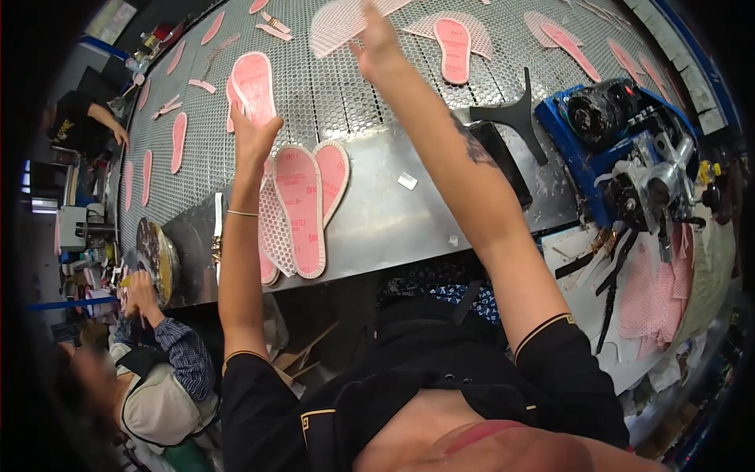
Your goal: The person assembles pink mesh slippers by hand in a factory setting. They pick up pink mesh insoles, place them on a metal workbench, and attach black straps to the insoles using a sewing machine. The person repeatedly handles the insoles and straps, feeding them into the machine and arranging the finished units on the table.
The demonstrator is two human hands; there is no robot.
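Note:
My left hand [255, 143] is closed around the lower end of a pink insole with a white stitched edge [253, 77]. A second pink insole shows partly behind it. My right hand [381, 47] reaches to the far side with its fingers stretched over a white mesh piece [333, 30]. Its thumb stands apart from the fingers, and the fingertips are near the top edge. Below my left hand, more pink insoles [300, 206] lie overlapping on the metal plate [377, 228]. A white mesh piece [277, 224] lies partly under them, beside my forearm.
Insoles, mesh pieces and straps are spread over the honeycomb-patterned belt [330, 94]. To the right stand a black bracket [515, 118], a flat black object [503, 161] and a blue machine [578, 157]. A co-worker [161, 377] sits at the left by a round pan [161, 259].

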